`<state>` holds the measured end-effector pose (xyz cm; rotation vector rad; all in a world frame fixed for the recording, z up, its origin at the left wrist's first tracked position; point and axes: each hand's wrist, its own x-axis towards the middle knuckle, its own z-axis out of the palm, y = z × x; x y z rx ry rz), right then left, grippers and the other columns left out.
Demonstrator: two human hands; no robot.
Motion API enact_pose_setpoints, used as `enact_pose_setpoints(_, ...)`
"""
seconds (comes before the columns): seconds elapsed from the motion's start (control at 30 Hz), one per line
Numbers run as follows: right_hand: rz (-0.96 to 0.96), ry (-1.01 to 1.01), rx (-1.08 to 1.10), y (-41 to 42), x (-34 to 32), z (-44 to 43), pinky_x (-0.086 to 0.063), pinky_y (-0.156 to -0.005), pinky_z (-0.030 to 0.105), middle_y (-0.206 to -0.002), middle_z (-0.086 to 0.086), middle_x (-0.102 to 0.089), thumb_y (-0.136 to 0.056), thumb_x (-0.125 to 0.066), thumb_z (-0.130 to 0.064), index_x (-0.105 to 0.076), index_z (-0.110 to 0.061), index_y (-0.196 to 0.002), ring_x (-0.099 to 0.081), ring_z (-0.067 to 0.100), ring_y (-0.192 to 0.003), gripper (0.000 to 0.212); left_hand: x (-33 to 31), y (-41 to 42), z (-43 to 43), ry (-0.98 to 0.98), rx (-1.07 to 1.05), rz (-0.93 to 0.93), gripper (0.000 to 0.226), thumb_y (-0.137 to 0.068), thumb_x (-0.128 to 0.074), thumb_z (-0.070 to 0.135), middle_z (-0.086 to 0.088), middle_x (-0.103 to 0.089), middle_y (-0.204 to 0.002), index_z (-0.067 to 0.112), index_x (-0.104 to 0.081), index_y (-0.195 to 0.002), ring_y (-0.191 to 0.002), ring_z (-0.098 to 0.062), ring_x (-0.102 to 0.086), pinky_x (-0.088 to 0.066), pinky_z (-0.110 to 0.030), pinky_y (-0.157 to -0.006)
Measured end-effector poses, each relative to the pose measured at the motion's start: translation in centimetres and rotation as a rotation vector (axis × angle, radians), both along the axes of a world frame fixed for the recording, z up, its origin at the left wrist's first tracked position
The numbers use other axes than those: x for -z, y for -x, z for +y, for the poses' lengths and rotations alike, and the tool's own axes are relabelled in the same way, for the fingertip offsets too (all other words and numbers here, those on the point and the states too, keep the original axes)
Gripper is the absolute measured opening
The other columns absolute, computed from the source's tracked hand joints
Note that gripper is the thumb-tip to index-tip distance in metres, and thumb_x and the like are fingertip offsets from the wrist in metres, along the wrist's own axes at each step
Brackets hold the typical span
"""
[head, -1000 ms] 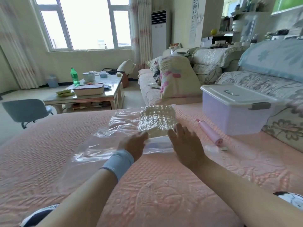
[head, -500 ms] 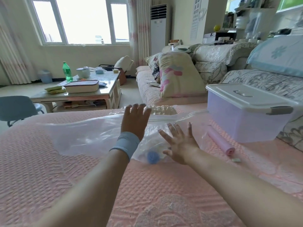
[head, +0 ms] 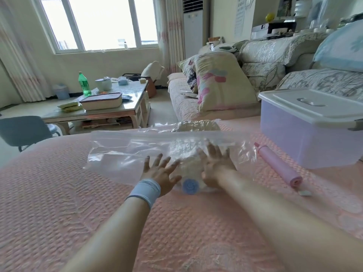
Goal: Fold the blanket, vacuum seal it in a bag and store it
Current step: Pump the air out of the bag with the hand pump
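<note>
A clear plastic bag (head: 125, 156) lies flat on the pink quilted bed cover (head: 59, 193), its long side running left to right. The folded cream blanket (head: 194, 127) sits inside the bag, bunched toward its right half and reaching to its far edge. A round blue valve (head: 189, 185) shows at the bag's near edge.

Both hands lie on top of the bag, one on each side of the valve. The left hand (head: 159, 173), with a pale blue wristband (head: 145, 190), has its fingers straight and spread, palm down. The right hand (head: 216, 163) presses the same way over the blanket. Neither has a grip on anything: both are flat and open.

Just right of the bag lies a pink hand pump (head: 279, 165); further right of it stands a lidded storage box (head: 306, 138).
</note>
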<state>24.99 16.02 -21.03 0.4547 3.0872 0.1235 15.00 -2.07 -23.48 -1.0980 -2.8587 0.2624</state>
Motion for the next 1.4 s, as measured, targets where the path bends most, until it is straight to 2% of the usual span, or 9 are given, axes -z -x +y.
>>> enact_pose_setpoints(0.13, 0.182, -0.186, -0.315, 0.7, 0.0, -3.4, -0.019, -0.117, 0.047, -0.158, 0.014, -0.011, -0.09, -0.06, -0.034, -0.005, -0.017, -0.158, -0.017, 0.034, -0.146, 0.089, -0.6, 0.2, 0.4, -0.154, 0.038, 0.035, 0.056, -0.099, -0.024, 0.055, 0.011, -0.015, -0.161, 0.04, -0.016, -0.152, -0.15, -0.011, -0.001, 0.012, -0.052, -0.116)
enact_pose_setpoints(0.27, 0.232, -0.099, -0.387, 1.7, 0.3, -6.5, -0.022, -0.116, 0.048, -0.156, 0.008, -0.021, -0.089, -0.058, -0.043, 0.001, -0.016, -0.159, -0.027, 0.029, -0.141, 0.095, -2.0, 0.0, -2.9, -0.503, 0.136, 0.344, 0.04, -0.089, -0.04, 0.023, 0.005, -0.054, -0.14, 0.025, -0.065, -0.121, -0.136, -0.018, -0.041, -0.019, -0.044, -0.115)
enact_pose_setpoints(0.43, 0.191, -0.082, -0.397, 3.2, 0.7, -11.3, -0.017, -0.119, 0.054, -0.164, 0.007, -0.018, -0.089, -0.06, -0.058, 0.005, -0.018, -0.159, -0.023, 0.027, -0.149, 0.103, -3.0, 0.9, -10.8, -0.96, -0.229, 0.429, 0.054, -0.065, -0.054, -0.01, -0.014, -0.053, -0.127, 0.011, -0.058, -0.115, -0.113, -0.036, -0.048, -0.04, -0.048, -0.095)
enact_pose_setpoints(0.53, 0.123, -0.137, -0.359, 4.6, 1.3, -14.0, -0.022, -0.121, 0.051, -0.166, 0.013, -0.016, -0.096, -0.061, -0.027, 0.009, -0.014, -0.159, -0.021, 0.028, -0.152, 0.094, -3.9, 1.6, -13.6, -1.097, -0.662, 0.115, 0.062, -0.077, -0.06, 0.006, -0.023, -0.041, -0.137, 0.004, -0.04, -0.136, -0.122, -0.041, -0.04, -0.036, -0.05, -0.104)
enact_pose_setpoints(0.7, 0.097, -0.076, -0.287, 5.4, 1.3, -14.4, -0.05, -0.099, 0.04, -0.159, 0.013, -0.037, -0.094, -0.046, 0.005, -0.001, -0.016, -0.161, -0.055, 0.031, -0.13, 0.083, -2.5, 3.1, -15.5, -0.981, -0.714, -0.328, 0.065, -0.087, -0.061, 0.04, -0.015, -0.055, -0.135, 0.007, -0.041, -0.14, -0.127, -0.037, -0.045, -0.036, -0.044, -0.107)
enact_pose_setpoints(0.93, 0.179, 0.156, -0.375, 2.7, 0.2, -10.6, -0.051, -0.096, 0.036, -0.126, 0.011, -0.068, -0.078, -0.041, 0.008, -0.027, -0.035, -0.157, -0.065, 0.03, -0.113, 0.09, -4.0, 1.9, -15.4, -1.072, -0.562, -0.18, 0.047, -0.09, -0.057, 0.049, -0.013, -0.05, -0.128, 0.018, -0.057, -0.125, -0.123, -0.031, -0.042, -0.034, -0.043, -0.103)
enact_pose_setpoints(1.1, 0.321, 0.12, -0.43, 1.2, 0.7, -9.2, -0.049, -0.1, 0.035, -0.144, -0.001, -0.058, -0.073, -0.044, 0.009, -0.043, -0.028, -0.152, -0.066, 0.028, -0.117, 0.087, -5.0, 0.2, -14.5, -1.347, -0.283, -0.258, 0.017, -0.093, -0.059, 0.024, -0.001, -0.071, -0.097, 0.013, -0.07, -0.099, -0.088, -0.018, -0.061, -0.046, -0.027, -0.084)
enact_pose_setpoints(1.23, 0.167, 0.135, -0.28, 1.0, 0.6, -9.1, -0.027, -0.121, 0.041, -0.157, -0.005, -0.041, -0.082, -0.043, 0.002, -0.022, -0.034, -0.159, -0.045, 0.018, -0.14, 0.087, -5.7, -0.8, -13.8, -1.355, -0.278, -0.351, 0.026, -0.088, -0.05, 0.022, 0.001, -0.068, -0.07, 0.014, -0.069, -0.072, -0.066, -0.018, -0.058, -0.044, -0.029, -0.066)
enact_pose_setpoints(1.4, -0.084, 0.119, -0.083, 1.4, 0.3, -9.0, -0.004, -0.126, 0.045, -0.164, 0.003, -0.027, -0.101, -0.032, -0.019, -0.004, -0.031, -0.161, -0.025, 0.02, -0.151, 0.067, -3.7, 0.3, -16.8, -0.787, -0.676, -0.183, 0.054, -0.068, -0.029, 0.047, -0.004, -0.07, -0.088, 0.015, -0.073, -0.07, -0.088, -0.025, -0.058, -0.027, -0.037, -0.08)
